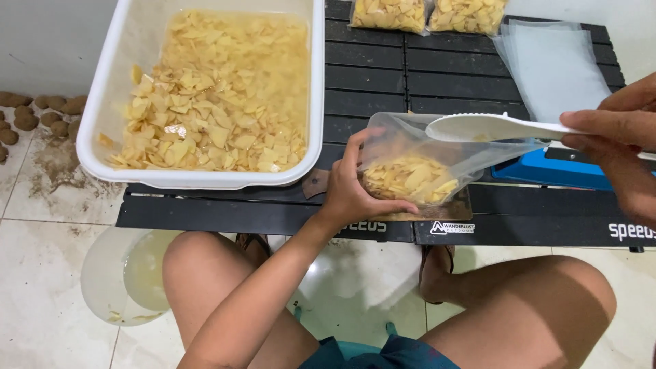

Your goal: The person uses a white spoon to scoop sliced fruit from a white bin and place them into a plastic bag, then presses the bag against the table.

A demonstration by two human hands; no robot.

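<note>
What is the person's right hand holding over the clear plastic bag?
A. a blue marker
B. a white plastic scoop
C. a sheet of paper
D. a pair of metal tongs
B: the right hand grips the handle of a white plastic scoop whose bowl sits at the mouth of the clear plastic bag of pale yellow chips, which the left hand steadies.

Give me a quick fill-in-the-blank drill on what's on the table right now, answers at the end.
1. The left hand holds a clear ____ partly filled with pale yellow slices.
2. The right hand holds a white ____ over the mouth of that bag.
3. The big white tub of slices sits to the ____ of the bag.
4. At the table's far edge lie ____ filled bags, next to a stack of empty bags.

Answers: bag; scoop; left; two
</note>
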